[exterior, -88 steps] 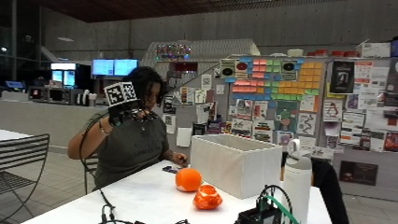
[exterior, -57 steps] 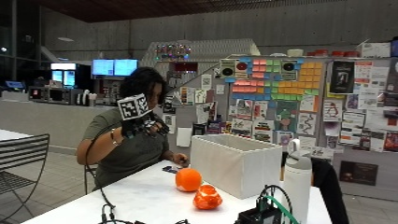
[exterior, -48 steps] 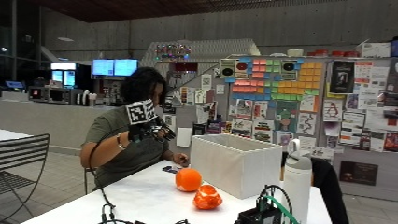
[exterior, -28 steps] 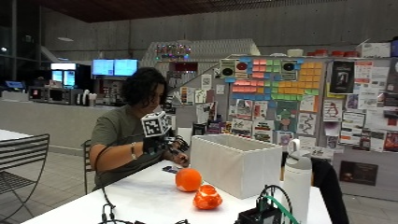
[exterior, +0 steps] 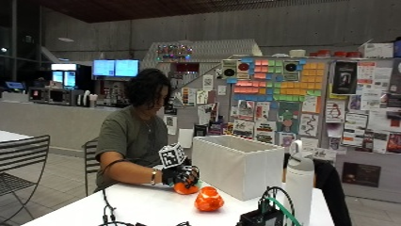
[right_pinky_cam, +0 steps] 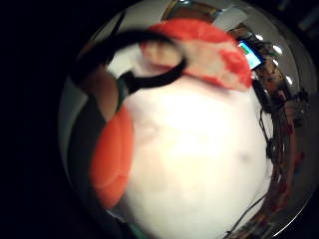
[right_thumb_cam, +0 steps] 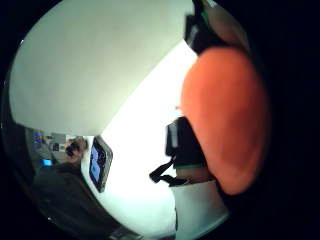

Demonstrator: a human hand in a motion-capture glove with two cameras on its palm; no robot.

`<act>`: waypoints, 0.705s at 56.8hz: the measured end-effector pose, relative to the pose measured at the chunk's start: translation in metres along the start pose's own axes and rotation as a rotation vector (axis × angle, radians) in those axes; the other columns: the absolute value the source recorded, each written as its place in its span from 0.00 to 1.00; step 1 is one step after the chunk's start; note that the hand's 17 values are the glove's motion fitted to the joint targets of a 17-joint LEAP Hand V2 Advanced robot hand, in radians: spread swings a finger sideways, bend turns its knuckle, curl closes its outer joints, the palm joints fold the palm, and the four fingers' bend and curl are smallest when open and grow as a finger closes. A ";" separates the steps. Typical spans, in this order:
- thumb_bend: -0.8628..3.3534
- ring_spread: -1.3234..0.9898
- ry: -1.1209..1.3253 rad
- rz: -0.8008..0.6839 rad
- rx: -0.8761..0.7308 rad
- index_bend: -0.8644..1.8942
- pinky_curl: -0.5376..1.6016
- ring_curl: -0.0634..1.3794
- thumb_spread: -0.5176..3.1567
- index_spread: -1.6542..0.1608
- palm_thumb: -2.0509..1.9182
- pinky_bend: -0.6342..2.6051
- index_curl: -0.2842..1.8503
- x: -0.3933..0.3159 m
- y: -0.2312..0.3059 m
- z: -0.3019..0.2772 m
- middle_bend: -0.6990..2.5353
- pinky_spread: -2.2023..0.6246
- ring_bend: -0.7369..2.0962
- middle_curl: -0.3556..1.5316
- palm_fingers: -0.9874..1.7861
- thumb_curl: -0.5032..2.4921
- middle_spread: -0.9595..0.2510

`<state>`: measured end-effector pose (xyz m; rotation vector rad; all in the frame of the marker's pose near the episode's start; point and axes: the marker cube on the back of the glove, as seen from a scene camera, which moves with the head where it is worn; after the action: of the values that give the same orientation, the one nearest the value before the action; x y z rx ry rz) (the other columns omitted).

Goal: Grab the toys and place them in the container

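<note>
In the outside view my gloved right hand (exterior: 181,175) is down on a round orange ball (exterior: 186,188) that sits on the white table (exterior: 138,207), fingers curled over its top. The ball fills one side of the thumb side palm view (right_thumb_cam: 225,120) and shows as an orange curve in the little finger side palm view (right_pinky_cam: 112,159). A second, lumpy orange toy (exterior: 208,199) lies on the table just beside the ball, apart from the hand. The white fabric container (exterior: 241,165) stands open-topped right behind both toys; its wall (right_thumb_cam: 90,65) is close to the palm.
A phone (right_thumb_cam: 100,162) lies flat on the table beside the container. A white bottle (exterior: 300,186) and a black device with cables (exterior: 266,217) stand at the table's near end. Cables (exterior: 109,214) trail across the front. A metal chair (exterior: 22,165) stands off to the left.
The gloved hand has come down from head height, past the chest, onto the orange ball on the table. Both toys and the container have stayed where they were.
</note>
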<state>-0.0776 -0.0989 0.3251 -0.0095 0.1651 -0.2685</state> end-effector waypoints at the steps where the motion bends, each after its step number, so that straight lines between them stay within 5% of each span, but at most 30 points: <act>1: 0.23 0.44 -0.061 0.081 0.035 0.33 0.41 0.22 0.49 0.68 0.56 0.45 0.27 -0.005 0.000 -0.005 0.30 0.71 0.52 0.35 0.66 0.27 0.60; 12: 0.25 0.41 -0.210 0.318 0.453 0.37 0.48 0.37 0.46 0.68 0.64 0.52 0.26 0.006 -0.003 -0.137 0.43 0.66 0.67 0.46 0.80 0.33 0.51; 18: 0.25 0.41 -0.175 0.087 0.658 0.40 0.49 0.41 0.44 0.68 0.64 0.54 0.28 0.005 -0.014 -0.221 0.48 0.65 0.70 0.51 0.80 0.35 0.51; 27: 0.24 0.42 -0.334 -0.019 0.817 0.44 0.51 0.44 0.42 0.68 0.64 0.55 0.32 -0.043 -0.064 -0.343 0.52 0.64 0.73 0.55 0.78 0.38 0.51; 36: 0.24 0.42 -0.241 0.037 0.847 0.46 0.53 0.46 0.40 0.67 0.64 0.57 0.36 -0.045 -0.146 -0.377 0.54 0.63 0.75 0.58 0.77 0.40 0.52; 40: 0.23 0.43 -0.179 -0.063 0.824 0.47 0.53 0.46 0.40 0.67 0.64 0.57 0.38 -0.072 -0.177 -0.379 0.54 0.63 0.76 0.59 0.76 0.41 0.53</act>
<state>-0.2544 -0.2455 -0.0316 0.7774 -0.1334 -0.3816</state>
